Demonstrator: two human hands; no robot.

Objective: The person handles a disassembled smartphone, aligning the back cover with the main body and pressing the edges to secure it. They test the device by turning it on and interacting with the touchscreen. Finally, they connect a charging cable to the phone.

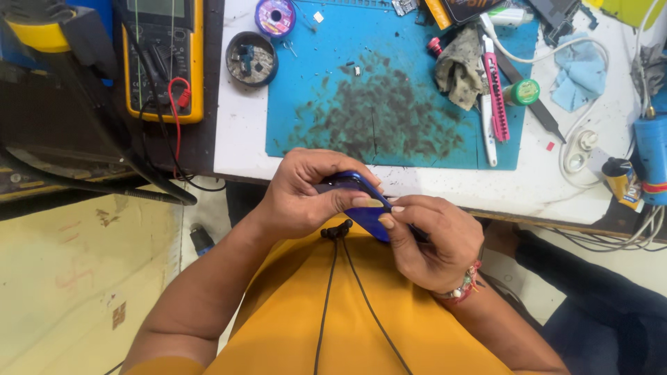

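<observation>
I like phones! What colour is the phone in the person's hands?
The phone is dark blue and shiny, seen in the head view, the only one here.

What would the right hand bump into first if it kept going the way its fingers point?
The right hand points up-left, so it would most likely first meet the blue phone it already touches, then the left hand gripping it. Depth is hard to judge here.

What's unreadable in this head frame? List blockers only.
- Blue phone: mostly covered by the left hand and right hand; which face is up is unclear.
- Thin tool at the phone's edge: hidden under the right hand's fingertips; type unknown.
- Yellow multimeter: cut off by the top edge.
- Round tin: contents too small to identify.
</observation>
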